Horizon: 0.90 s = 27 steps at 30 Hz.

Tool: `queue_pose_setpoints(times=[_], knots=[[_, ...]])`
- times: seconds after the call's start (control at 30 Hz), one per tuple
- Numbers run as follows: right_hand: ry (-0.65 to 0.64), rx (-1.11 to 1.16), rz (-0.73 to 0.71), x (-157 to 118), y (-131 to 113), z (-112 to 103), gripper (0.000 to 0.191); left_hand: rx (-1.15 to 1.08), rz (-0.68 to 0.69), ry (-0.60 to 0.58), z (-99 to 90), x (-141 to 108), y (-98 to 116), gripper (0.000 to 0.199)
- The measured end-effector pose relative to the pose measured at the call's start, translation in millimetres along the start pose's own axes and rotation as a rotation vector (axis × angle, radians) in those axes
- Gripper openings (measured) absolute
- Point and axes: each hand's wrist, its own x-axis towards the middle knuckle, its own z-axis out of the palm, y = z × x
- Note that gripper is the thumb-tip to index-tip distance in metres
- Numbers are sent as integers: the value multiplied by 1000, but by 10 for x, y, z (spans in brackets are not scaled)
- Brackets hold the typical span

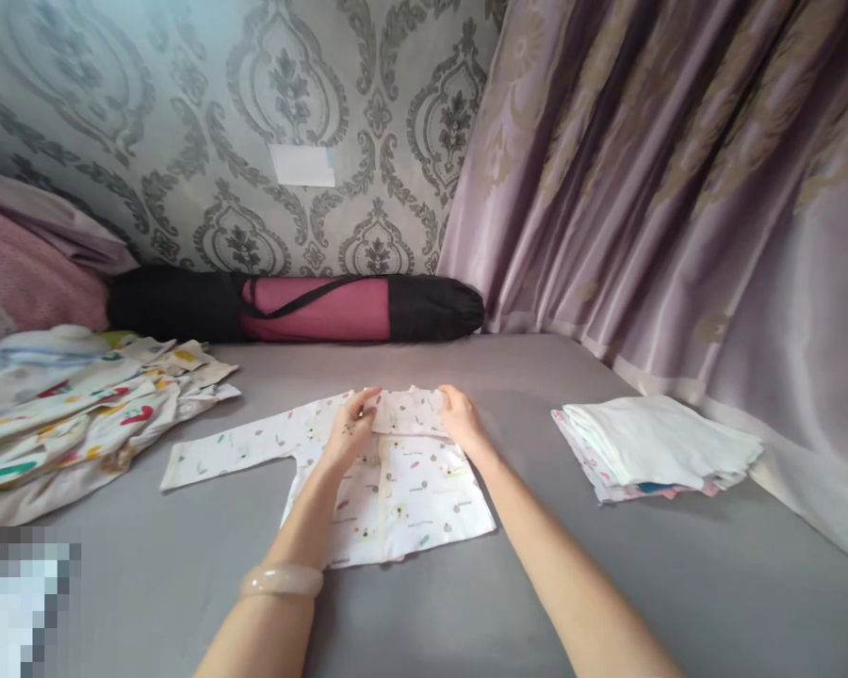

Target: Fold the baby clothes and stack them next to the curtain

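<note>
A small white long-sleeved shirt (424, 490) with little coloured prints lies flat on the grey surface before me. One sleeve (233, 457) stretches out to the left, while the other (410, 412) is folded across the top of the chest. My left hand (350, 428) is at the upper left of the shirt, its fingers curled at the end of the folded sleeve. At the upper right edge, my right hand (461, 416) grips the cloth between thumb and fingers. A pale bangle (281, 581) circles my left wrist.
A stack of folded clothes (660, 443) sits to the right. At left lies a heap of loose printed clothes (99, 405). A black and pink roll bag (318, 309) runs along the patterned wall, and a mauve curtain (628, 188) hangs at right.
</note>
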Motion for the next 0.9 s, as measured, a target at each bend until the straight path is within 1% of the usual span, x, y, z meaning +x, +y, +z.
queue_pose_setpoints(times=[0.07, 0.13, 0.2, 0.27, 0.4, 0.57, 0.73, 0.8, 0.9], knots=[[-76, -157, -99, -70, -52, 119, 44, 67, 38, -8, -2, 22, -52, 46], [-149, -368, -182, -110, -82, 201, 49, 123, 60, -26, -8, 32, -99, 48], [-204, -513, -215, -126, -80, 245, 53, 172, 84, -35, -14, 34, -133, 49], [-240, -575, -222, -135, -53, 263, 60, 228, 117, -48, -15, 34, -153, 50], [-242, -622, -216, -157, 14, 270, 68, 326, 178, -69, 3, 27, -192, 49], [-247, -639, -215, -171, 36, 293, 72, 393, 213, 19, 31, 12, -321, 48], [-241, -641, -201, -150, 29, 308, 71, 443, 233, 33, 9, 1, -395, 58], [-267, -645, -185, -135, 11, 291, 71, 443, 213, 52, -1, -3, -374, 61], [-298, -658, -157, -137, -62, 264, 70, 418, 116, 81, -10, -9, -323, 57]])
